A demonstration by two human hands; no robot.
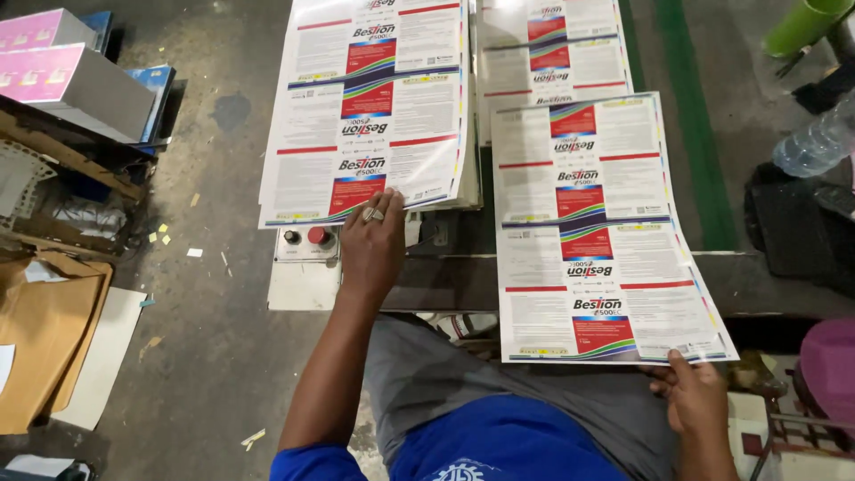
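- Printed label sheet (606,240): at right of view, long axis running from 6 o'clock to 12 o'clock, tilted slightly toward 11; near end overhangs the worktop (463,267).
- Right hand (695,396): pinches the sheet's near edge at 5 o'clock.
- Left hand (372,240): fingers flat, pressing the near edge of the sheet stack (370,107) at 11 o'clock.
- Two round buttons (305,236) sit just beside the left hand.

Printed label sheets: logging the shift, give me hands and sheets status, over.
Left hand flat on near edge of left stack of white printed label sheets. Right hand pinching near edge of separate white printed sheets. Nothing in the way.
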